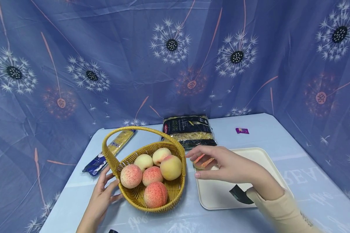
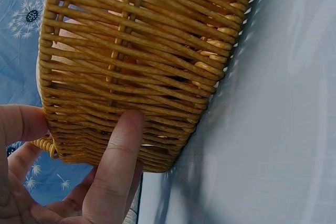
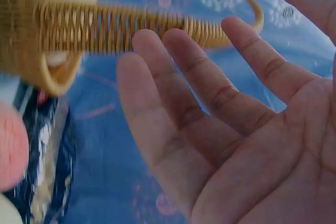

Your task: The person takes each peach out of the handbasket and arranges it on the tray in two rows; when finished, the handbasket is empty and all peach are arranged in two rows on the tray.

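A yellow wicker basket (image 1: 151, 207) with a tall arched handle (image 1: 143, 128) holds several peaches (image 1: 155, 194), some red, some pale yellow. At its left end my left hand (image 1: 100, 194) touches the woven side; in the left wrist view one finger (image 2: 122, 150) lies straight against the weave and another meets the rim. My right hand (image 1: 230, 165) hovers with fingers spread over the tray's left part, fingertips close to the basket's right side and holding nothing. Beneath it, partly hidden, more reddish fruit (image 1: 204, 161) sits on the white tray (image 1: 214, 197).
Behind the basket lies a dark pasta bag (image 1: 189, 129). A blue and yellow pasta packet (image 1: 113, 147) is at the left, beyond the left hand. A small purple wrapped sweet (image 1: 242, 130) lies at the back right. A dark glossy piece (image 1: 240, 194) shows beside the right wrist.
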A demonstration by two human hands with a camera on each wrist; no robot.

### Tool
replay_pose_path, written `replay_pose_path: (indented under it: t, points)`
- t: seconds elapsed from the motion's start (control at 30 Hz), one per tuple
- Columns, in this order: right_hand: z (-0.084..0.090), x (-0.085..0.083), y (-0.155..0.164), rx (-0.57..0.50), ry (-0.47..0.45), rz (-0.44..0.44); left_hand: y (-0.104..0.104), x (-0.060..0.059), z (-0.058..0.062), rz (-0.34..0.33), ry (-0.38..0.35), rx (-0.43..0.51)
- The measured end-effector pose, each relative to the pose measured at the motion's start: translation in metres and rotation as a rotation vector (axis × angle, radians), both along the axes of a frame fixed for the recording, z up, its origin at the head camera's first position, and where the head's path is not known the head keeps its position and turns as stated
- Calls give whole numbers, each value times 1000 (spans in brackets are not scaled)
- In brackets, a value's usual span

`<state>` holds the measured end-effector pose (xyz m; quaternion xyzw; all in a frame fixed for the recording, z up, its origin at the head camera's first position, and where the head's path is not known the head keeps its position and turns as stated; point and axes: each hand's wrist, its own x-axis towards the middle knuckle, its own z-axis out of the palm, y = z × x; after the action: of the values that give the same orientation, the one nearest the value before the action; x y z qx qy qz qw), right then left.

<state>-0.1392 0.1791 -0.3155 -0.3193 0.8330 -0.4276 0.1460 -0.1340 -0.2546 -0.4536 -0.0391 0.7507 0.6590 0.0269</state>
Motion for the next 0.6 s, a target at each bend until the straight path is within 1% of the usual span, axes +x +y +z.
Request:
replay_pose_path:
  t: [0.1, 0.23, 0.37, 0.5, 0.6]
  points:
    - [-1, 3, -14, -14, -48, 64, 0, 0, 0, -1, -2, 2]
    - [-1, 3, -30, -29, -91, 131, 0, 1, 0, 1, -9, -1]
    - [0, 2, -44, 14, -55, 162, -1, 2, -1, 0, -15, -1]
    - [-2, 0, -57, 74, 16, 192, -2, 1, -1, -2, -8, 4]
    - [-5, -4, -68, 92, 52, 234, -1, 1, 0, -2, -9, 3]
